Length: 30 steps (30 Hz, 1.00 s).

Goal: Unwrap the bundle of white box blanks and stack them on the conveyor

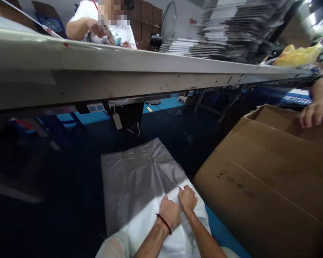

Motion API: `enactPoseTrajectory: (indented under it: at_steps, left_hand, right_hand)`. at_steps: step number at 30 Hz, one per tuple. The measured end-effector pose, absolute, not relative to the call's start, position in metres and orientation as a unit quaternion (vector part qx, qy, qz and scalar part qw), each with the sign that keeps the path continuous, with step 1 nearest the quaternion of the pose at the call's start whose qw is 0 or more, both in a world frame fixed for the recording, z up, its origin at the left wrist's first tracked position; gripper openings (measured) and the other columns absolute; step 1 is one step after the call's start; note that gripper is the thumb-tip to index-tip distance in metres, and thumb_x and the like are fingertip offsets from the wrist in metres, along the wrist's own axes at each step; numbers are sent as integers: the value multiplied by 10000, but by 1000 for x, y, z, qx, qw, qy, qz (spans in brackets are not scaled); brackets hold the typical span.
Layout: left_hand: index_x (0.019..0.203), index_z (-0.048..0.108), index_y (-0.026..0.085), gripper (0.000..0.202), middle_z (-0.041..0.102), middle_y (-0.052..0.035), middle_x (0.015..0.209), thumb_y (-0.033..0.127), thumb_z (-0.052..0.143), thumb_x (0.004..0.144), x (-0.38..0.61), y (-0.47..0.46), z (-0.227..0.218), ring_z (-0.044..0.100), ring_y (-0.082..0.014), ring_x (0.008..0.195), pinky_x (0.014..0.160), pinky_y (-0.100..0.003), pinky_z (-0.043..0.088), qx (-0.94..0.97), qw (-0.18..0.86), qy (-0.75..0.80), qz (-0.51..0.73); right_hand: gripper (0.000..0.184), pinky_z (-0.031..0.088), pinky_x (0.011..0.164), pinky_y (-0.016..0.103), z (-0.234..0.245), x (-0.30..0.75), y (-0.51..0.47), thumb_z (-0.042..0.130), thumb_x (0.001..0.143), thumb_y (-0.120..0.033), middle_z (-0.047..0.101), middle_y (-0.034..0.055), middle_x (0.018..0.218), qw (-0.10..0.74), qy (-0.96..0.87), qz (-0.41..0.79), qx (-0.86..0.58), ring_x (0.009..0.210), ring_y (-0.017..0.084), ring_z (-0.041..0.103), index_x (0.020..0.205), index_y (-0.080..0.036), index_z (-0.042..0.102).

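A large, boxy bundle in white plastic wrapping lies low in front of me, its upper part in shadow. The film is creased, and a slit shows in it just beyond my hands. My left hand, with a dark red cord at the wrist, is closed on the film beside this slit. Close by on the right, my right hand is also closed, pinching a raised edge of the same film. What lies inside the wrapping is hidden.
An open cardboard box stands close on the right, another person's hand on its rim. A long white table edge crosses above the bundle. Stacked flat sheets and a yellow plastic bag sit on it. Behind it is a person.
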<state>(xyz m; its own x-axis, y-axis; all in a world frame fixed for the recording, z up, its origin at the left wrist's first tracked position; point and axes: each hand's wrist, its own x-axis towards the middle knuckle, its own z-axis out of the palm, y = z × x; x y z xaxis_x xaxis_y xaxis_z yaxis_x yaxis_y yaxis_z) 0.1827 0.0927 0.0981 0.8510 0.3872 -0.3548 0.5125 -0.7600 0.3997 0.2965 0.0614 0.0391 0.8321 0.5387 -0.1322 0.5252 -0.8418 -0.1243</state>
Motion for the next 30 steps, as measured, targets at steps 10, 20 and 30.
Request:
enactPoseTrajectory:
  at_steps: [10, 20, 30]
  left_hand:
    - [974, 665, 131, 182, 705, -44, 975, 292, 582, 960, 165, 77, 117, 670, -199, 969, 975, -468, 473, 908, 180, 320, -201]
    - [946, 709, 128, 183, 748, -65, 926, 192, 538, 959, 118, 71, 148, 694, -207, 952, 1075, -476, 372, 906, 188, 302, -229]
    - [932, 700, 138, 196, 741, -38, 890, 255, 546, 968, 99, 83, 141, 695, -186, 900, 1034, -462, 411, 908, 206, 321, -172]
  right_hand:
    - [289, 500, 902, 431, 18, 298, 77, 571, 945, -377, 613, 67, 1154, 76, -232, 42, -969, 1038, 211, 598, 1145, -170, 591]
    - [286, 505, 919, 449, 15, 300, 74, 584, 942, -356, 612, 73, 1187, 103, -218, 46, -969, 1064, 219, 601, 1156, -167, 595]
    - [314, 518, 903, 452, 9, 313, 71, 590, 940, -356, 602, 79, 1205, 214, -193, 113, -951, 1055, 221, 606, 1191, -168, 578]
